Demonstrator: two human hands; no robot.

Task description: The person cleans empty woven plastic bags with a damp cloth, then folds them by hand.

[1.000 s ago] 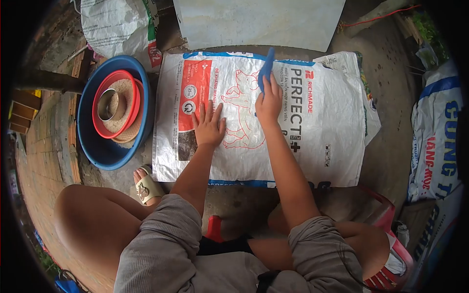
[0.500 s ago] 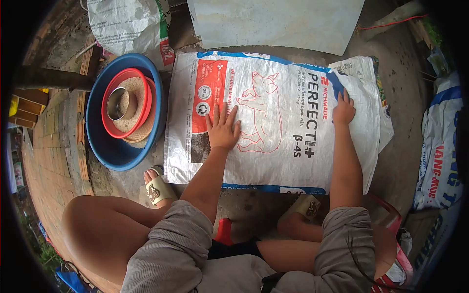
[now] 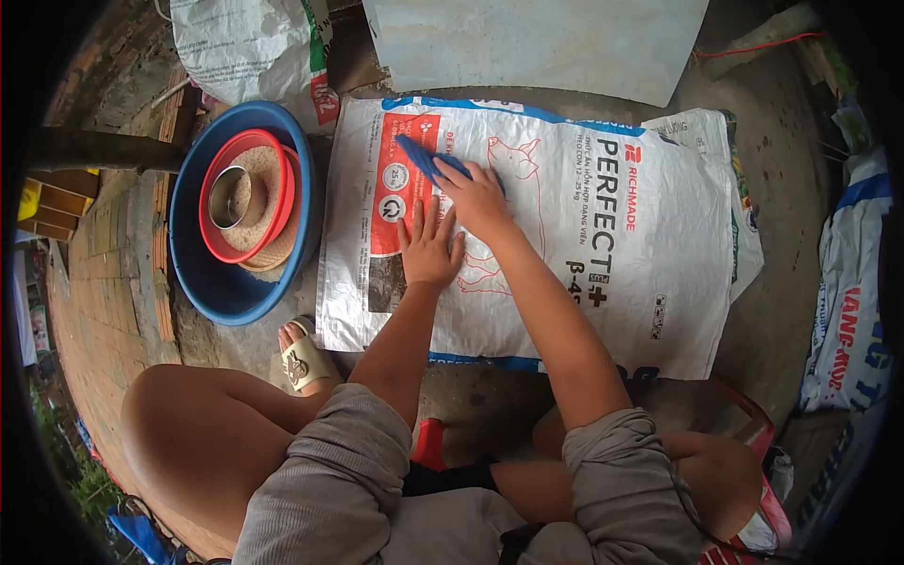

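Note:
A white woven feed sack (image 3: 678, 254), printed with a red pig outline and orange and blue panels, lies flat before me. My left hand (image 3: 431, 250) rests on its orange panel, fingers spread. Just above and to the right of it, my right hand (image 3: 476, 198) presses a blue cloth (image 3: 422, 160) against the sack. The cloth is bunched under the fingers and reaches out to the left over the orange panel. Part of the pig print is hidden by my right hand and forearm.
Left of the sack stands a blue basin (image 3: 179, 235) holding a red basin (image 3: 213, 151) of pale grains with a metal bowl (image 3: 222, 198) in it. A pale board (image 3: 537, 47) stands behind. Another sack (image 3: 852, 282) lies at the right, one (image 3: 240, 47) at back left.
My right hand has swept the blue cloth leftward, from the sack's upper right to the orange panel beside my left hand. The left hand has stayed in place.

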